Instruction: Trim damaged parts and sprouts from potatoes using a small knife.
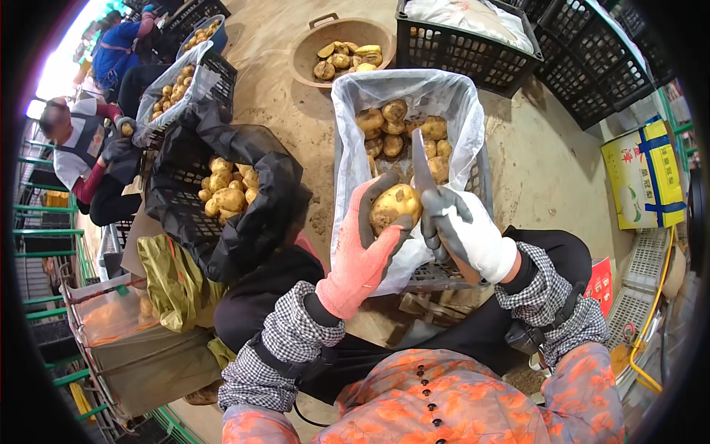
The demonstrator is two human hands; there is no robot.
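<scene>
Cloth sleeves (277,348): checked, nearest us; both our forearms reach forward from the lower edge.
Left hand (362,244): coral glove with grey facing; our grip pinches a potato (397,207), fingers along its left side, thumb across its lower right.
Right hand (470,233): white and grey glove; our grip is wrapped round the handle of a knife (422,159), the blade pointing away from us.
Held potato: between our two hands, above the near part of a plastic-lined crate (469,122); it is well rounded, and its slightly longer axis seems to slant from near left to far right.
Blade to potato: just beside its far right side and rising past it; we cannot tell whether steel and skin touch.
Nearer hand: the left, which bears the potato; the right is just beside it, to the right.
Lined crate: beyond our hands, more potatoes (394,111) lie inside.
Black-lined crate (277,174): to our left, holding a potato heap (228,200).
Basin (299,55): brown, farther off, with yellowish potatoes.
Co-worker (85,144): far left, seated.
</scene>
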